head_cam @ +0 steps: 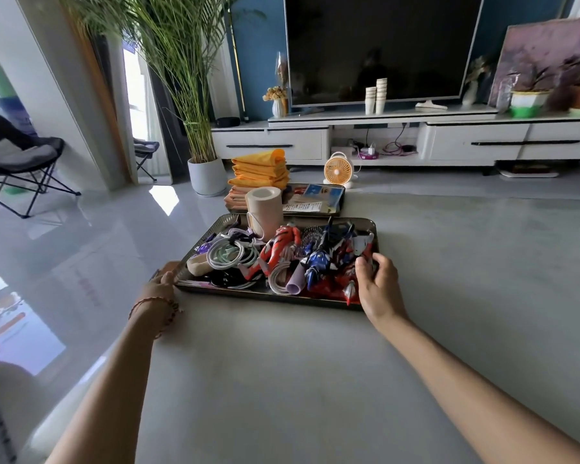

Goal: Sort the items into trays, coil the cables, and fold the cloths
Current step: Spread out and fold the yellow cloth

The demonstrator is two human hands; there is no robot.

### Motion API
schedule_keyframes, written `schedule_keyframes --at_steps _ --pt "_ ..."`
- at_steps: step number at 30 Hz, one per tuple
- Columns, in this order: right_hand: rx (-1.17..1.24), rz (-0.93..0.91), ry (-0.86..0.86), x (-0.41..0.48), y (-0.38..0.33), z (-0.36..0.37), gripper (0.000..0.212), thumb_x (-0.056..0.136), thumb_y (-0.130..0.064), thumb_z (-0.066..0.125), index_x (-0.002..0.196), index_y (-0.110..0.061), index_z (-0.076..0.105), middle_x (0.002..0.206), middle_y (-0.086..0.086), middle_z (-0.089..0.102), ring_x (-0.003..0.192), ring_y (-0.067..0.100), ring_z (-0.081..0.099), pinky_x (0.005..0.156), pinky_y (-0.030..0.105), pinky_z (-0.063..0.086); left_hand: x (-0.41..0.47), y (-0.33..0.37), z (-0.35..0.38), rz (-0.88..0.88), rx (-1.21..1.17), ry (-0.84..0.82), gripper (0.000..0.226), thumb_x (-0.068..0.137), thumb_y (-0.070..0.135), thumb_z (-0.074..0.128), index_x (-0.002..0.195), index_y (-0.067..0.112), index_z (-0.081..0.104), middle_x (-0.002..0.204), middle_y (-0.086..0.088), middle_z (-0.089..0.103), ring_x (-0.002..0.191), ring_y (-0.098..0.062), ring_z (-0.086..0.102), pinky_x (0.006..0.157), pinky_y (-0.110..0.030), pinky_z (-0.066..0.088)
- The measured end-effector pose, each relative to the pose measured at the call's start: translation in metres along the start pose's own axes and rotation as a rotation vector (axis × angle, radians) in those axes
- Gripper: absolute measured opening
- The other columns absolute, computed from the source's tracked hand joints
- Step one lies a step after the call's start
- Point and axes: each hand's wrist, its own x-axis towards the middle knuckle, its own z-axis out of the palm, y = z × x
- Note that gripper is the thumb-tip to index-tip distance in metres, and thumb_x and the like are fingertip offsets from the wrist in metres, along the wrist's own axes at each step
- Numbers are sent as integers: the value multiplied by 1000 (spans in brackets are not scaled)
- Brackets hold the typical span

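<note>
I see bright daylight pouring in from the doorway at left, glaring off the glossy floor; edges bend wide-angle, and the far-right painting looks blurred.

Person, two arms seen from the forearm down.
- Left hand, at the left near corner of the tray: thin red braided cord bracelet round the wrist, with small dark beads or knots.
- Right hand, at the tray's right edge: unadorned.
- Both forearms bare.
</note>
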Motion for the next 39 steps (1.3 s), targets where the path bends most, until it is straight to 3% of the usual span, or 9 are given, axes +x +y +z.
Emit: schedule_keyframes --at_steps 5,15,23,26,29,31,34,37,39 --pt "4 2 7 16 2 10 46 97 -25 47 132 5 40 136 23 42 127 30 39 97 25 28 10 1 7 40 -37 62 37 99 20 41 121 -6 57 122 -28 56 114 -40 52 97 -39 37" --pt "47 9 41 27 4 21 44 97 -27 47 130 2 43 134 21 43 124 29 42 92 22 29 19 -2 10 101 -48 116 35 100 21 39 115 -3 60 114 -28 61 109 -42 55 93 -41 41" --pt "115 26 20 25 3 20 46 97 -28 48 130 2 43 134 20 43 126 28 40 101 29 31 16 0 14 138 -5 146 38 101 23 37 116 -4 60 111 -28 61 105 -41 55 86 -38 41" --pt "163 4 34 24 1 20 38 95 -25 51 118 6 50 111 17 55 112 30 47 86 25 35 20 2 14 127 -11 142 40 101 25 37 113 -6 59 110 -30 61 104 -42 55 88 -40 41" --pt "225 -27 46 21 -1 19 34 94 -19 54 103 14 52 99 6 54 97 35 49 75 32 36 23 3 16 124 -39 150 39 101 24 38 111 -7 60 105 -30 62 94 -41 57 76 -34 38" --pt "243 -29 13 21 -1 19 34 94 -21 54 110 8 52 97 10 57 98 32 52 76 29 38 25 3 18 120 -71 151 39 101 23 38 108 -9 60 96 -30 63 91 -43 58 74 -33 37" --pt "246 -17 -27 20 -1 19 37 94 -26 54 121 -1 50 98 2 55 100 22 52 81 23 38 26 6 16 102 -114 146 38 101 20 38 106 -11 60 62 -12 52 62 -31 48 66 -31 35" --pt "248 -24 -42 19 0 19 21 94 -25 54 106 -9 52 100 10 58 93 22 53 67 11 40 29 2 15 79 -103 149 40 101 24 38 105 -7 63 62 -10 50 71 -27 49 70 -28 35" --pt "243 -12 -53 19 1 18 25 94 -28 54 110 -11 51 102 5 56 93 17 51 69 14 36 31 0 15 63 -130 131 41 101 25 38 106 -6 63 66 -12 53 77 -25 49 73 -30 34"
